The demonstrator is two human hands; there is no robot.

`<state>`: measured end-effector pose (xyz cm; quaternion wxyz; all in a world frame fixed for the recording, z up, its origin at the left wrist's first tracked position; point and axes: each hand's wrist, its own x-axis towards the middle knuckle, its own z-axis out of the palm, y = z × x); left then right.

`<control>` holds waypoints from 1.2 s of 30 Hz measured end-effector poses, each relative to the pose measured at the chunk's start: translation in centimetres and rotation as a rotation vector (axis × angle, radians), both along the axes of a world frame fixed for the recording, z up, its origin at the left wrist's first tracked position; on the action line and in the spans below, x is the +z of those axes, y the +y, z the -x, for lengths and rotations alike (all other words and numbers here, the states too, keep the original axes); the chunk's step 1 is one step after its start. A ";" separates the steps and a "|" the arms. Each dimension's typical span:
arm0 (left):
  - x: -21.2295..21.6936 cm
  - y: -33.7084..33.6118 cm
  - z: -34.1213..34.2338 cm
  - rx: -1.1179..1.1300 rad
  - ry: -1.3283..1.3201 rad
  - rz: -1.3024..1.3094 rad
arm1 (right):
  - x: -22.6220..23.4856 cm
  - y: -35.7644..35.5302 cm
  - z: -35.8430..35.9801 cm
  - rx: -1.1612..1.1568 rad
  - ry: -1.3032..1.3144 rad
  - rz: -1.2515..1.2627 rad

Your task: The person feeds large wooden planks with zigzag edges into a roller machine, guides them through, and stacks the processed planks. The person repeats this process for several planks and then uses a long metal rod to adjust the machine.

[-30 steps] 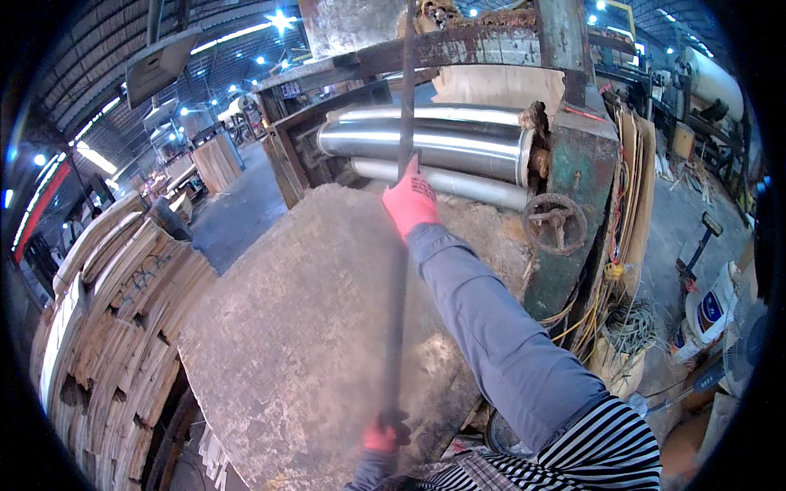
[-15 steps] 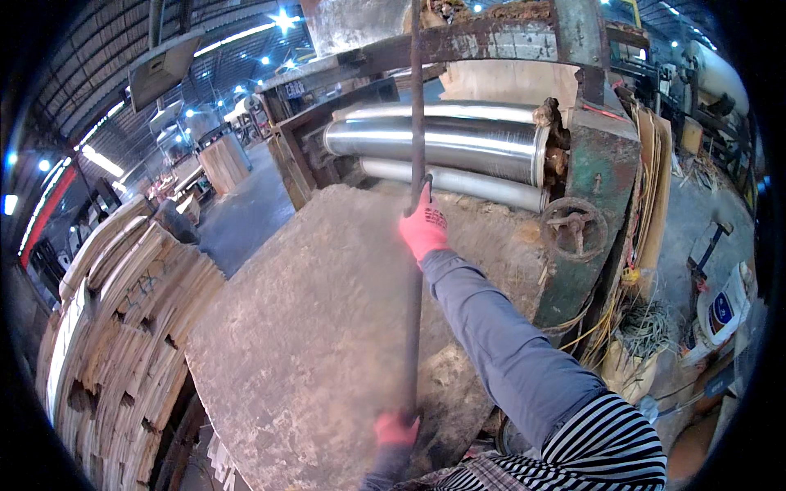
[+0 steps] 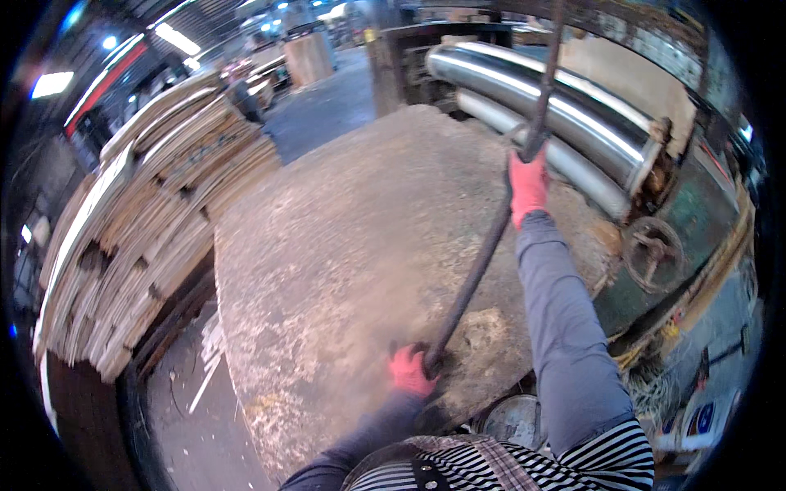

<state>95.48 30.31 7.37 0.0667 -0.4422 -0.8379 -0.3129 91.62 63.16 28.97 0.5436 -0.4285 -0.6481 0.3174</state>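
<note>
A long dark pole (image 3: 485, 252) slants over the worn, stained board (image 3: 327, 229) in front of me. My right hand (image 3: 529, 182), in a red glove, is closed round its upper part, close to the metal rollers (image 3: 565, 106). Lower down, near the board's front part, my left hand (image 3: 411, 371), also red-gloved, is wrapped round the pole's lower end. From there the pole runs up past the rollers and out of view at the top. Whether it touches the board is hard to tell.
Stacked thin wood sheets (image 3: 164, 221) stand to the left. Right of the board are a rusty handwheel (image 3: 652, 254) on a green machine frame, a hammer-like tool (image 3: 712, 360) and a white container (image 3: 708, 417). A round can (image 3: 509, 421) sits close to me.
My view has swung left and down, so the rollers now appear farther right. The pole has gone from nearly upright to slanting up rightward. Both hands still grip it.
</note>
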 end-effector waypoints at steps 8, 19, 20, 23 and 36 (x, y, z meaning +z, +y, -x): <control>-0.7 0.5 0.1 -0.034 -0.098 -0.108 | 0.2 1.3 -1.0 0.256 0.280 0.090; -0.1 -0.5 0.1 -0.029 -0.087 -0.122 | -0.1 1.6 -0.5 0.380 0.484 0.176; 0.0 -0.4 0.0 -0.047 -0.097 -0.117 | -0.1 1.7 -0.9 0.370 0.488 0.155; 0.0 -0.3 0.3 -0.021 -0.157 -0.099 | 0.0 0.6 -1.4 0.491 0.536 0.255; -1.7 0.8 1.1 -0.157 -0.190 -0.084 | -0.4 1.5 0.0 0.174 0.275 0.248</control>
